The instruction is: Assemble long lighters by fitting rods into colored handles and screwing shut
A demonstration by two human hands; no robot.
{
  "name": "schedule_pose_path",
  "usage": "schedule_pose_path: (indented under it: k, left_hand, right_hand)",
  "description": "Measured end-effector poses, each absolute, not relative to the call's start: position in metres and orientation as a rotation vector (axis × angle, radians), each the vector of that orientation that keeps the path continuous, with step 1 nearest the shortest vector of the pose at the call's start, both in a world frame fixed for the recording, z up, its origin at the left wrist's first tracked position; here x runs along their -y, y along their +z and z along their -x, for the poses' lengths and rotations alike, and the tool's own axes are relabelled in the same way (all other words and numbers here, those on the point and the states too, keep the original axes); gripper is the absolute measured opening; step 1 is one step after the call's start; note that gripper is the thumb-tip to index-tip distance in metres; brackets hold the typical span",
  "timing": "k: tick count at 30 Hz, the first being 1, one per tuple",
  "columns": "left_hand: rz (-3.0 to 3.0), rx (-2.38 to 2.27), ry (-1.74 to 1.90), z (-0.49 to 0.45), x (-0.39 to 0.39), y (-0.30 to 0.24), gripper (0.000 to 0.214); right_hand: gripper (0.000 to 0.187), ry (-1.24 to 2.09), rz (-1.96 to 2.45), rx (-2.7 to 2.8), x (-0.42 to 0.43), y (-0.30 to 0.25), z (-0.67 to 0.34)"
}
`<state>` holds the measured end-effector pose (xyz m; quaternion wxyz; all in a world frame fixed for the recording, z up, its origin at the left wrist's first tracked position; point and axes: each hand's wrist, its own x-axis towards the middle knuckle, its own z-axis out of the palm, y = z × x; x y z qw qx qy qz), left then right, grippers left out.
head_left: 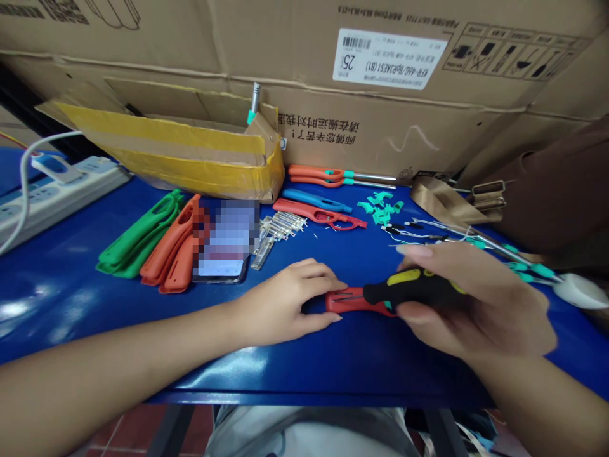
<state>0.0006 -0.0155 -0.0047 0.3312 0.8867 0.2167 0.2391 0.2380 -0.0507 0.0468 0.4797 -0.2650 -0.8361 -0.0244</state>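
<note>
A red lighter body [349, 299] lies flat on the blue table in front of me. My left hand [297, 298] pinches its left end between thumb and fingers. In my right hand [480, 304] is a screwdriver [394, 287] with a black and yellow handle, its thin shaft pointing left over the red body. A bit of teal plastic shows beside the handle, and the body's right part is hidden behind my right hand. Beyond my left hand lie several clear and metal lighter inserts [280, 231], near a red casing [318, 212] and a blue casing [316, 200].
Green casings [140, 235] and orange casings [174, 254] lie left of a phone [226, 244]. Teal triggers [380, 208] and orange lighters with metal tubes [328, 176] sit farther back. A yellow-taped cardboard box [190, 158] and a power strip [95, 184] stand behind.
</note>
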Motion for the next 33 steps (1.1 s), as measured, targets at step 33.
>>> schedule_pose_path:
  k: [33]
  left_hand:
    - [-2.334,-0.564,0.619,-0.001,0.014,-0.005,0.032]
  right_hand:
    - [0.029,-0.2,0.649,2.187,0.047,0.057,-0.237]
